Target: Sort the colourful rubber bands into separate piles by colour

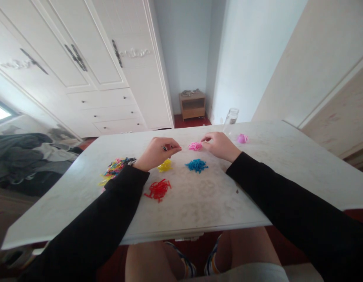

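Observation:
My left hand (pixel 160 152) is closed in a pinch above the table, just left of a small pile of pink rubber bands (pixel 195 146). Dark bits show among its curled fingers, but what they are is unclear. At the right edge of the pink pile, my right hand (pixel 218 145) pinches with its fingertips at a pink strand. Below the left hand lies a pile of yellow rubber bands (pixel 165 166), partly covered by it. Blue rubber bands (pixel 196 165) are heaped nearer me, and red rubber bands (pixel 159 190) closer still. Beside my left wrist spreads a mixed-colour heap (pixel 115 168), partly hidden by the sleeve.
An open glass jar (pixel 231 119) stands at the table's far edge, with a pinkish-purple round object (pixel 242 138) to its right. The pale table (pixel 205 211) extends to both sides. Dark clothes (pixel 22 160) are piled at left; a white wardrobe (pixel 96 90) stands behind.

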Demonstrator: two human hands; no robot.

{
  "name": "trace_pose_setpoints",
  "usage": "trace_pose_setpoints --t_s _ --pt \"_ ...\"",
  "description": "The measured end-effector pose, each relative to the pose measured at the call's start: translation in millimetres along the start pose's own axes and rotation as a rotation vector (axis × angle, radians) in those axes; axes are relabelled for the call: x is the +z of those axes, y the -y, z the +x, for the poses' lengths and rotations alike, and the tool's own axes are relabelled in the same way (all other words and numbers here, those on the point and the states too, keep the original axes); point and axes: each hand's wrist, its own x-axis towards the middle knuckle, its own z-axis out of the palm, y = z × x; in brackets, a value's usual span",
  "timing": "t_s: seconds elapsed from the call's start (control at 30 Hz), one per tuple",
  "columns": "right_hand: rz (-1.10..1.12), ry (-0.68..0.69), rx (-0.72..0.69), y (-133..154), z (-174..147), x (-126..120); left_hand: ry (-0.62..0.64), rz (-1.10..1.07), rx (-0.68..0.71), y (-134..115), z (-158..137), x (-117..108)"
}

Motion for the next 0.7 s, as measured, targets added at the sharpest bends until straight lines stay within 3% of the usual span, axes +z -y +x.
trace_pose_setpoints --t_s 0.2,0.47,0.63,0.7 --pt "0.003 -0.032 -0.053 -2 1 7 -0.112 0.1 0.099 5 -2 -12" --pt "0.025 -0.043 -0.092 -8 4 15 -0.195 0.154 0.017 18 -14 -18" --pt "0.037 -0.063 -0.115 -8 4 16 -0.343 0.174 -0.104 -7 -49 -24" --pt "0.045 -0.065 -0.125 -8 5 17 -0.33 0.192 -0.147 -24 -72 -23"
